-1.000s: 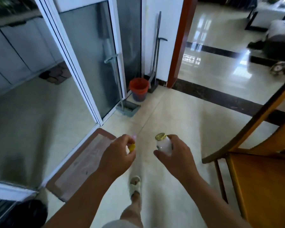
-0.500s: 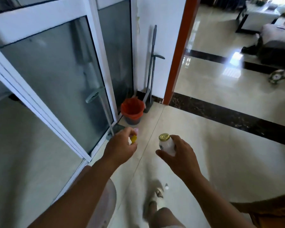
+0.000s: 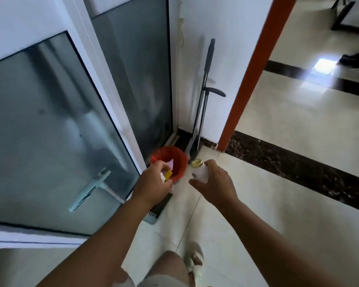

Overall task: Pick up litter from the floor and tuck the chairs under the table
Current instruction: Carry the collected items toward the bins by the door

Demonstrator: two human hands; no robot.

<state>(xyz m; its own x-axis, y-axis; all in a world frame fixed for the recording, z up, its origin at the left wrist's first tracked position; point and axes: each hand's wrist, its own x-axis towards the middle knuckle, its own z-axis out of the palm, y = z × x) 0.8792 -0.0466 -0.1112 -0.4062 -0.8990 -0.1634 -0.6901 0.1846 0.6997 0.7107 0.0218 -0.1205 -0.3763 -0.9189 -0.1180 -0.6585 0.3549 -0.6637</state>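
Note:
A red waste bin point(image 3: 175, 157) stands on the floor in the corner beside the glass sliding door. My left hand point(image 3: 153, 184) is closed on scraps of litter point(image 3: 167, 174), yellow, white and pink, and reaches over the bin's near rim. My right hand point(image 3: 214, 181) grips a small white bottle point(image 3: 199, 171) with a gold cap, just right of the bin. No chair or table shows in this view.
A dark long-handled broom and dustpan point(image 3: 203, 96) lean on the white wall behind the bin. The glass sliding door point(image 3: 56, 129) fills the left. A grey mop base point(image 3: 158, 210) lies by the door. An orange door frame point(image 3: 251, 73) edges the glossy tiled floor point(image 3: 288, 125).
I have walked closer to the red bin. Both hands, still holding the litter and the bottle, now reach the bin's rim. The wooden chair has dropped out of view.

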